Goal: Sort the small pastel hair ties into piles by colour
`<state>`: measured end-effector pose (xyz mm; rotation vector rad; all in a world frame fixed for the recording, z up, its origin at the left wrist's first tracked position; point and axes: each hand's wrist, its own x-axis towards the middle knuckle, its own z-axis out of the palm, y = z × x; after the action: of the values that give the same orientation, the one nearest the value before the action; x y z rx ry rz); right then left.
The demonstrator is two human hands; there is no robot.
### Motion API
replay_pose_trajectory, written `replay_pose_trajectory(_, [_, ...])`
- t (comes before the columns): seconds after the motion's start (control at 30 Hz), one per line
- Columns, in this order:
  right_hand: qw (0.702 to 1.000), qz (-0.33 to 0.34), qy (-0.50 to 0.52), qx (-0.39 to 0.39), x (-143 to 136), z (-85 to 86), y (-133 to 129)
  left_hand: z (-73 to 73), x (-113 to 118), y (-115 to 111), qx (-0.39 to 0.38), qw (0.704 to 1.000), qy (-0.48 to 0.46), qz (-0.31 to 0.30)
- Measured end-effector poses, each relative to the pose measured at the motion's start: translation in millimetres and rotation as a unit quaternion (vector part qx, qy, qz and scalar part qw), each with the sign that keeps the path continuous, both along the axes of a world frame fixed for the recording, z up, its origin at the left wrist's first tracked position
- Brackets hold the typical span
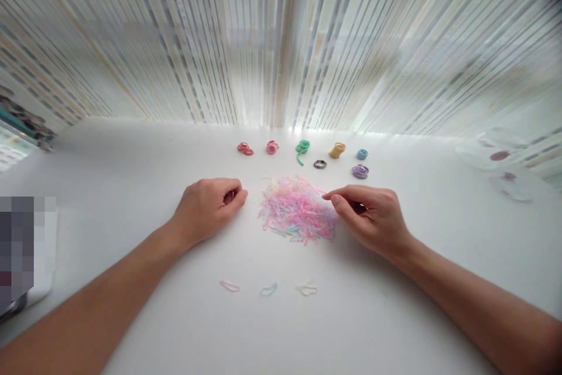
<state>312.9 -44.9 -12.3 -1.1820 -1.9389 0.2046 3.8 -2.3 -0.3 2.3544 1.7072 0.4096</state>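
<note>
Head view: I see the right hand [373,214] at the right edge of the band pile [298,211], thumb and index nearly together; can't tell if they've caught a band. Left hand [208,206] is just left of the pile, fingers loosely curled, contents hidden. Nearside of pile, on the surface [188,334]: pink band [229,286], blue band [269,289], whitish loop [307,288]. Beyond pile: green coil [302,145], multicoloured ring [320,164]. Pile looks tangled; I'd pinch shallow, lift slowly.

Single head-worn view, facing forward and down
From above and behind both hands [208,208] [375,217], it spans the tabletop [272,337] to the striped curtain [281,41].
</note>
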Motion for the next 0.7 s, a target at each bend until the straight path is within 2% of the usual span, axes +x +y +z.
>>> replay_pose_trajectory(0.23, [1.0, -0.001, -0.011, -0.012, -5, 0.1, 1, -1.1, -1, 0, -0.012, 1.0, -0.012, -0.003])
replay_pose_trajectory(0.43, [0.999, -0.019, -0.017, -0.04, -19, 14.5, 9, -2.4, 0, 0, -0.011, 1.0, -0.022, -0.007])
replay_pose_trajectory(0.7, [0.986, 0.009, -0.097, -0.136, -49, 36.7, 57, -4.4, -2, 0, -0.005, 0.999, -0.031, -0.019])
